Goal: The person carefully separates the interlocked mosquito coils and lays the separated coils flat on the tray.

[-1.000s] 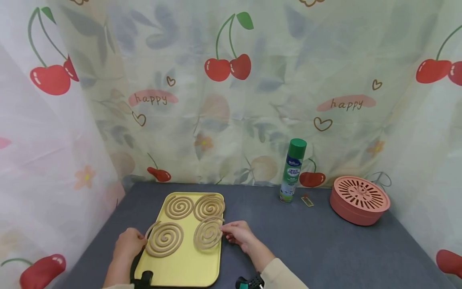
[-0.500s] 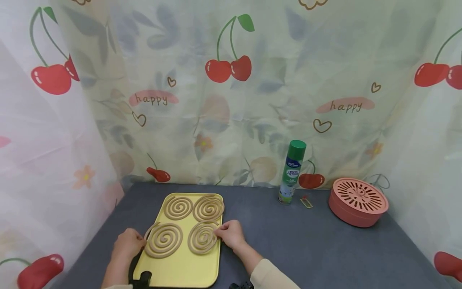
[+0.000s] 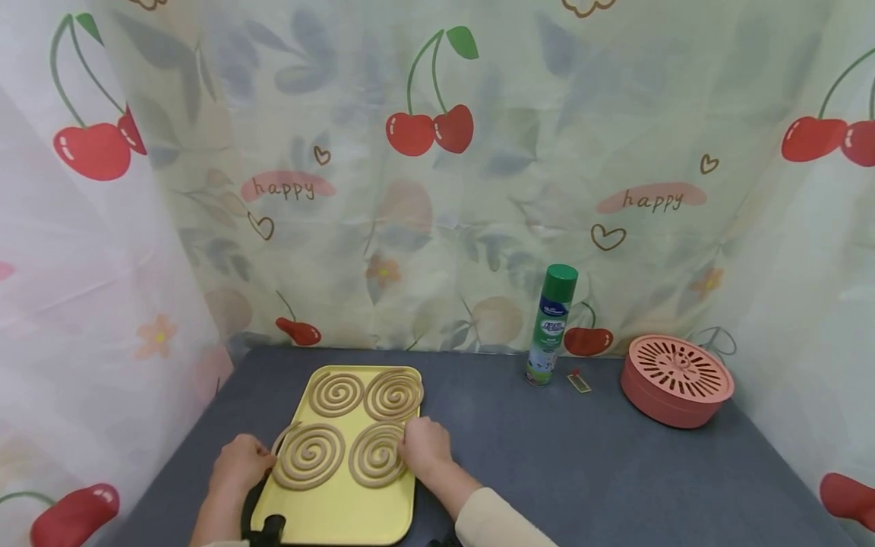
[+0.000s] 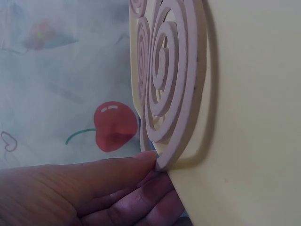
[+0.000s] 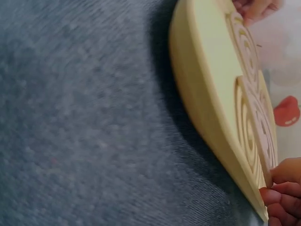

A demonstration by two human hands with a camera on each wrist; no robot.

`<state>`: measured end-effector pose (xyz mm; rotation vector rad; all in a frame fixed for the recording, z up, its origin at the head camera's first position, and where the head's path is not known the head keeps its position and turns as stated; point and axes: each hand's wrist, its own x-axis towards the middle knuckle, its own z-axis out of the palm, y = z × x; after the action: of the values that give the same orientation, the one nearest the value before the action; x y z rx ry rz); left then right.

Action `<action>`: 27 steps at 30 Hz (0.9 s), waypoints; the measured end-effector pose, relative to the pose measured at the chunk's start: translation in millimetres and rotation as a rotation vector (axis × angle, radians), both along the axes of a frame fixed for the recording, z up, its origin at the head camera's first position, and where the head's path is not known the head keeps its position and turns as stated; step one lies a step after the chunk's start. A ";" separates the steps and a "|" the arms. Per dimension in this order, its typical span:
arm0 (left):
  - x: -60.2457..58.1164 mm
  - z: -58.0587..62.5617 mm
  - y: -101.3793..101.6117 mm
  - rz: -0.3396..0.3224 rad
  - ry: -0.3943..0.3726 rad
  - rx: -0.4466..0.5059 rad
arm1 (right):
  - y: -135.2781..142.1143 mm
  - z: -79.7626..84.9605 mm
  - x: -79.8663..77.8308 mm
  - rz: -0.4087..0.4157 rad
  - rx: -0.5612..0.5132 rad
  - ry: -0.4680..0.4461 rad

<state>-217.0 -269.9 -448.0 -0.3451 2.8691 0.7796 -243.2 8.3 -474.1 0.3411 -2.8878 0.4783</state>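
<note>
Two pale brown mosquito coils lie at the near half of a yellow tray (image 3: 335,516). My left hand (image 3: 239,460) pinches the outer left edge of the near-left coil (image 3: 311,454). In the left wrist view this coil (image 4: 193,84) stands off the tray, casting a shadow, with my thumb (image 4: 141,165) on its rim. Over the tray's right edge, my right hand (image 3: 425,448) holds the right side of the near-right coil (image 3: 377,456). The right wrist view shows my fingertips (image 5: 282,188) pinching that coil's edge, slightly above the tray.
Two more coils, far-left (image 3: 338,393) and far-right (image 3: 394,395), lie at the tray's far end. Toward the back right stand a green spray can (image 3: 550,327), a small metal stand (image 3: 579,381) and a round pink coil holder (image 3: 677,380) with a slotted lid. A patterned curtain (image 3: 437,228) surrounds the dark table.
My right hand has moved left over the tray's edge, shifting the near-right coil left and a little nearer, away from the far-right coil. The left hand keeps its hold in place.
</note>
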 end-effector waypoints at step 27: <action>1.4 2.3 -6.5 -0.028 0.013 0.021 | -10.3 -7.5 -0.5 0.036 0.257 0.134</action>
<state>-215.6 -276.4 -445.8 -0.2982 2.8688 0.8096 -243.7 -2.0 -481.6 0.4460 -2.8168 0.0834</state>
